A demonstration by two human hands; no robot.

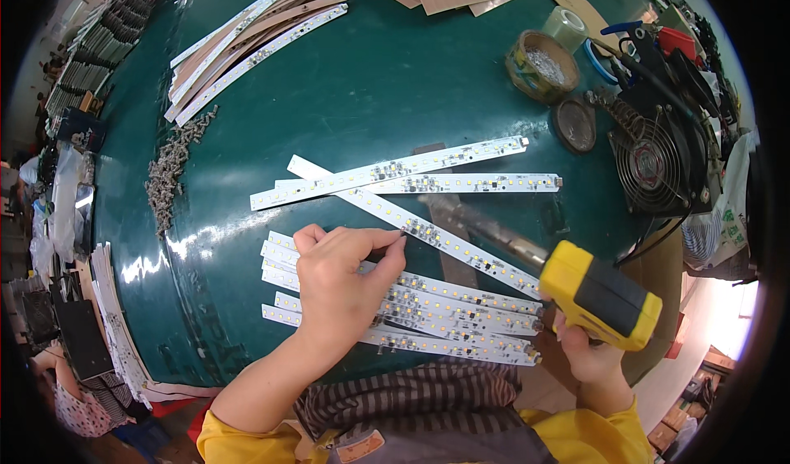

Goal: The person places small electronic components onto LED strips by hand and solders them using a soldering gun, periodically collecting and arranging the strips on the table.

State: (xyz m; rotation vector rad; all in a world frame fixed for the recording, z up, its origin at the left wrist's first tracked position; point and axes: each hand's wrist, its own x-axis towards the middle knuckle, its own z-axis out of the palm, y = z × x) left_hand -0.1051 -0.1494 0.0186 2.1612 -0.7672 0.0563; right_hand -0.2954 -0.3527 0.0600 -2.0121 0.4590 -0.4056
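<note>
So we had our left hand (341,279) planted on the stack of white LED strips (444,320) lying side by side at the near edge of the green table (346,93) — fingers (387,246) bunched narrow, with the tips pinching at or pressing on the top strip of the stack. We couldn't quite tell whether they had actually lifted anything or were just holding it flat.

Our right hand (588,353) was wrapped tight around the grip of a yellow power screwdriver (605,295), whose nose pointed left, right at the far right ends of those same strips. That was the relation that mattered: the strips ran long left to right, tilting slightly down toward the right, so the left hand sat near their middle-left and the tool sat at their right tips. The right hand was clearly the nearer one to the strip ends.

Just beyond the stack, three loose LED strips (411,180) lay crossed over each other — two nearly level, one slanting down to the right toward the screwdriver. Farther off we had a pile of small grey screws (173,167) on the left, a tape roll holding small parts (541,66), and a black fan (658,163) at the right edge.
</note>
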